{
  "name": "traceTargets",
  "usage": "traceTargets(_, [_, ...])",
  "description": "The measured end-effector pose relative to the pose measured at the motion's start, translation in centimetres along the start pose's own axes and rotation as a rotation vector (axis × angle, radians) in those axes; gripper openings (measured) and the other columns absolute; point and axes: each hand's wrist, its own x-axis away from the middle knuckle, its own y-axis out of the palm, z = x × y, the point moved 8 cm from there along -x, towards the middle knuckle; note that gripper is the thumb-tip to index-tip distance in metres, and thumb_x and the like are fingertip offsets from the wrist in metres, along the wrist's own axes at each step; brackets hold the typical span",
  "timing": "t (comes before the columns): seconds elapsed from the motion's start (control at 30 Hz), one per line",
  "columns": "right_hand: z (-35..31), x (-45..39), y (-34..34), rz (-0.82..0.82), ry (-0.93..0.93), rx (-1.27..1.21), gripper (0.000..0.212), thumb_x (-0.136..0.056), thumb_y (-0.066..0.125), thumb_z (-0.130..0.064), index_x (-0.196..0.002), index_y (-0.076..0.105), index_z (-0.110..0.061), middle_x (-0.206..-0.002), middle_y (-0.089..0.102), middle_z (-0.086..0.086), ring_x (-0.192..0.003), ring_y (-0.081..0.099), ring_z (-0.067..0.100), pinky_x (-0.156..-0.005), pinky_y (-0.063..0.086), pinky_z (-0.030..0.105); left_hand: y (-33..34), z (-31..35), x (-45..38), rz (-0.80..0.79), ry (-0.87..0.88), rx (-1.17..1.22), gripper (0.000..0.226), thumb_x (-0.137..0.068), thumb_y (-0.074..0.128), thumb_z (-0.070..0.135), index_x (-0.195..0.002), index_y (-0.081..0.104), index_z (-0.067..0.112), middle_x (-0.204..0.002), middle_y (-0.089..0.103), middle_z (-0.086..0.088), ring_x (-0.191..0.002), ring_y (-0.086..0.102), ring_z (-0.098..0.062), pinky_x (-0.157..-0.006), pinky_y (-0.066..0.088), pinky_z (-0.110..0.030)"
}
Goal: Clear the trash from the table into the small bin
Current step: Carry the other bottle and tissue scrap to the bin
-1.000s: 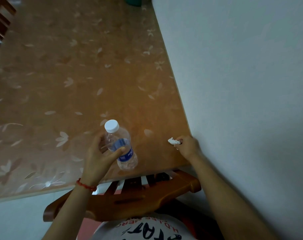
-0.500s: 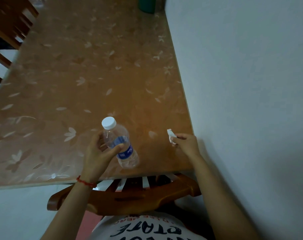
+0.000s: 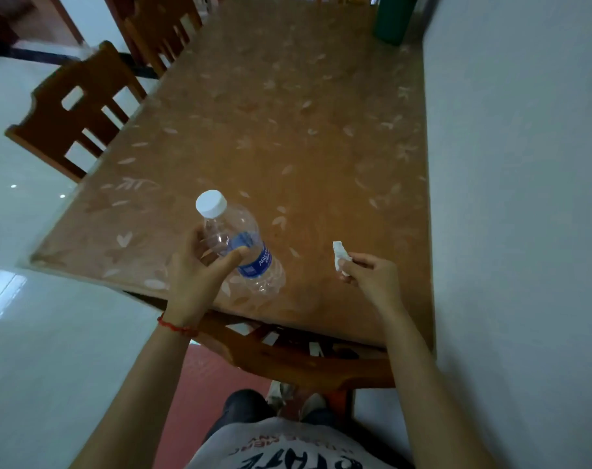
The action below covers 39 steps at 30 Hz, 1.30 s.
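My left hand (image 3: pixel 196 269) grips a clear plastic water bottle (image 3: pixel 243 247) with a white cap and blue label, tilted above the near end of the table (image 3: pixel 287 147). My right hand (image 3: pixel 372 275) pinches a small crumpled white tissue (image 3: pixel 339 257) between thumb and fingers, just above the table near its right side. A small dark green bin (image 3: pixel 394 16) stands at the far right corner of the table, beside the wall. Its top is cut off by the frame.
The long brown table with a leaf-pattern cover runs along a white wall (image 3: pixel 517 198) on the right. Wooden chairs (image 3: pixel 74 113) stand at its left side, and one chair (image 3: pixel 304 360) is tucked under the near end in front of me.
The view has lifted and pulled back, showing more of the table and the bin. Both hands, still holding the bottle and tissue, have risen slightly off the table edge.
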Motion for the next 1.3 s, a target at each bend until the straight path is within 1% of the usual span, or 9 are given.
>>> traceTargets(0.13, [-0.6, 0.6, 2.2, -0.037, -0.012, 0.036, 0.013, -0.078, 0.071, -0.013, -0.092, 0.070, -0.014, -0.076, 0.070, -0.002, -0.066, 0.066, 0.012, -0.075, 0.056, 0.025, -2.7, 0.3, 0.9, 0.102, 0.034, 0.002, 0.043, -0.075, 0.069, 0.009, -0.115, 0.051, 0.011, -0.102, 0.060, 0.012, -0.087, 0.060, 0.013, -0.071, 0.047, -0.004])
traceTargets(0.23, [-1.3, 1.0, 3.9, -0.067, -0.038, 0.097, 0.022, -0.078, 0.071, -0.015, -0.100, 0.070, -0.008, -0.076, 0.070, -0.001, -0.066, 0.067, 0.012, -0.077, 0.056, 0.028, -5.2, 0.0, 1.2, 0.153, 0.032, 0.016, 0.042, -0.076, 0.068, 0.007, -0.114, 0.050, 0.010, -0.099, 0.058, 0.014, -0.084, 0.059, 0.016, -0.068, 0.045, -0.001])
traceTargets(0.47, [-4.1, 2.5, 10.6, -0.122, -0.093, 0.160, 0.026, -0.080, 0.070, -0.017, -0.104, 0.068, -0.008, -0.081, 0.069, 0.001, -0.066, 0.065, 0.006, -0.053, 0.045, 0.004, -13.7, -2.2, 1.2, 0.307, 0.008, 0.044, 0.041, -0.074, 0.070, 0.008, -0.111, 0.053, 0.014, -0.097, 0.060, 0.013, -0.083, 0.061, 0.013, -0.070, 0.048, -0.005])
traceTargets(0.67, [-6.4, 5.1, 20.2, -0.206, -0.146, 0.180, 0.019, -0.079, 0.071, -0.015, -0.097, 0.071, -0.011, -0.074, 0.070, -0.003, -0.065, 0.065, 0.007, -0.064, 0.053, 0.013, -22.9, -4.9, 1.7, 0.413, -0.028, 0.062, 0.041, -0.074, 0.070, 0.003, -0.109, 0.053, 0.014, -0.097, 0.061, 0.014, -0.082, 0.062, 0.012, -0.066, 0.047, -0.005])
traceTargets(0.77, [-7.0, 6.5, 25.7, -0.261, -0.167, 0.191, 0.016, -0.079, 0.070, -0.011, -0.094, 0.070, -0.016, -0.073, 0.069, -0.002, -0.063, 0.063, 0.006, -0.060, 0.051, 0.010, -27.8, -6.8, 2.5, 0.468, -0.064, 0.068, 0.042, -0.074, 0.071, 0.005, -0.110, 0.053, 0.014, -0.100, 0.061, 0.012, -0.087, 0.062, 0.005, -0.067, 0.048, -0.005])
traceTargets(0.9, [-7.3, 9.2, 33.3, -0.389, -0.180, 0.209, 0.011, -0.080, 0.068, -0.007, -0.086, 0.070, -0.016, -0.069, 0.067, -0.001, -0.060, 0.062, 0.009, -0.062, 0.053, 0.012, -34.0, -9.6, 4.8, 0.556, -0.123, 0.053, 0.051, -0.068, 0.077, 0.015, -0.112, 0.051, 0.013, -0.104, 0.060, 0.006, -0.093, 0.060, -0.001, -0.069, 0.050, -0.009])
traceTargets(1.07, [-6.8, 13.2, 42.2, -0.569, -0.216, 0.285, 0.006, -0.078, 0.068, -0.005, -0.076, 0.071, -0.009, -0.061, 0.062, -0.001, -0.051, 0.055, 0.000, -0.052, 0.045, 0.007, -40.8, -13.5, 9.6, 0.726, -0.233, 0.021, 0.050, -0.072, 0.073, 0.011, -0.117, 0.050, 0.009, -0.109, 0.059, 0.000, -0.096, 0.060, -0.015, -0.082, 0.050, -0.026])
traceTargets(1.2, [-5.4, 15.9, 48.5, -0.744, -0.212, 0.362, 0.015, -0.078, 0.067, 0.001, -0.091, 0.070, -0.003, -0.062, 0.064, -0.004, -0.048, 0.058, -0.003, -0.052, 0.048, 0.008, -44.4, -16.2, 14.4, 0.869, -0.335, 0.031, 0.051, -0.072, 0.074, 0.012, -0.117, 0.050, 0.010, -0.110, 0.058, 0.000, -0.098, 0.060, -0.017, -0.084, 0.050, -0.029])
traceTargets(1.3, [-4.6, 18.0, 52.5, -0.871, -0.240, 0.415, 0.014, -0.077, 0.068, 0.003, -0.090, 0.070, -0.003, -0.067, 0.064, 0.003, -0.048, 0.058, -0.003, -0.055, 0.050, 0.011, -46.1, -17.9, 17.9, 0.977, -0.406, 0.044, 0.054, -0.071, 0.075, 0.012, -0.119, 0.049, 0.009, -0.110, 0.058, -0.002, -0.100, 0.060, -0.021, -0.085, 0.050, -0.031])
